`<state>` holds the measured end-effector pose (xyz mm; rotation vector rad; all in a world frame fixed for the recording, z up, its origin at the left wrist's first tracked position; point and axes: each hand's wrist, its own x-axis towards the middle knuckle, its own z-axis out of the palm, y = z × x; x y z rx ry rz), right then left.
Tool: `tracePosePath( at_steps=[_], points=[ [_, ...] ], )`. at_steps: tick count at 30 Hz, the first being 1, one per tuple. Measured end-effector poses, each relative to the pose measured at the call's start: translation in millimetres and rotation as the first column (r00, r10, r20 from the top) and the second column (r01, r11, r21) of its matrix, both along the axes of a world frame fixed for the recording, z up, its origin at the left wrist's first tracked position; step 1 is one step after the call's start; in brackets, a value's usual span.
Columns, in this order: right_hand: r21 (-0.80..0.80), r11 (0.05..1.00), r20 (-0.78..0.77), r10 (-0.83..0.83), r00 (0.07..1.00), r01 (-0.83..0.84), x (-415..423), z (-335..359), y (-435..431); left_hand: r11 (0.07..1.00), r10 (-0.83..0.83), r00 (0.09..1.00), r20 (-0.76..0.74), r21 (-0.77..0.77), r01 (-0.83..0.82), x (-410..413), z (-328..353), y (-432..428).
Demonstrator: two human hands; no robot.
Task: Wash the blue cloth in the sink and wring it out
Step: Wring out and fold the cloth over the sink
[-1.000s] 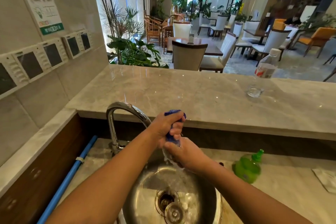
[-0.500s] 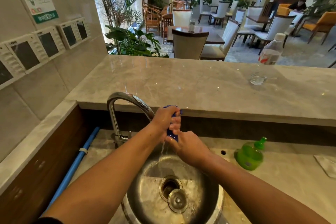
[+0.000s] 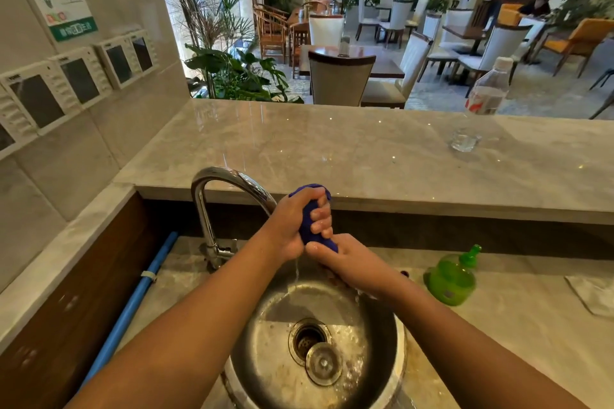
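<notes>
Head view: where is the blue cloth (image 3: 312,226) sitting?
— Above the sink (image 3: 375,342). The left hand (image 3: 292,226) is gripping its top, fingers (image 3: 320,219) curling tight, and the right hand (image 3: 352,266) is gripping below. It is likely handling soft, sodden and slippery.

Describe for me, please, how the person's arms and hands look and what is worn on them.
Both forearms are bare to the frame's edge; no sleeve shows. The left hand and right hand wear no gloves; no watch, bracelet or ring is visible.

Water from blue cloth (image 3: 308,224) thinned: broad splash 1 s ago, now thin trickle (image 3: 296,271) into sink (image 3: 387,339).
</notes>
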<state>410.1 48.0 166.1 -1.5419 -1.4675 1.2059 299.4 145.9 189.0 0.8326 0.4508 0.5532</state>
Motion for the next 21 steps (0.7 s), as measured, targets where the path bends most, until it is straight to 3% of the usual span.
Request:
tracePosePath(
  at_steps=[2,4,6,9,11,13,14,16,21],
  points=[
    [-0.112,0.990,-0.386,0.032,0.922,-0.082,0.8,8.7,-3.4,1.000,-0.003,0.994,0.108,-0.004,0.004,-1.5,5.6,-0.1],
    [-0.175,0.973,-0.677,-0.008,0.736,-0.151,-1.1,12.9,-6.8,1.000,-0.021,0.982,0.189,-0.005,0.023,-0.6,13.6,-2.0],
    [-0.163,0.972,-0.809,-0.035,0.587,-0.166,-5.7,9.0,-8.9,0.999,-0.030,0.974,0.223,-0.019,0.035,-0.1,18.6,-2.9],
    [-0.200,0.971,-0.831,-0.097,0.547,-0.131,-11.0,4.9,-10.2,0.997,-0.056,0.980,0.188,-0.042,0.065,-2.8,18.3,0.4],
    [-0.213,0.973,-0.711,-0.092,0.697,-0.089,-12.6,9.0,-9.9,0.997,-0.070,0.991,0.115,-0.029,0.074,-4.9,14.1,3.2],
    [-0.153,0.988,-0.364,-0.077,0.928,0.022,-17.7,12.5,-9.8,0.997,-0.072,0.996,0.043,-0.023,0.073,-6.8,10.3,2.9],
    [-0.093,0.993,-0.172,-0.092,0.981,0.077,-21.0,13.2,-9.2,0.997,-0.072,0.997,0.023,-0.028,0.072,-7.1,9.8,2.1],
    [0.049,0.990,0.091,-0.136,0.987,0.132,-28.1,11.7,-8.1,0.997,-0.054,0.998,-0.013,-0.056,0.053,-6.4,9.1,-0.4],
    [0.118,0.989,0.337,-0.126,0.933,0.090,-28.9,5.6,-12.4,0.994,0.069,0.991,-0.119,-0.072,-0.078,-7.2,2.5,-7.1]
  ],
)
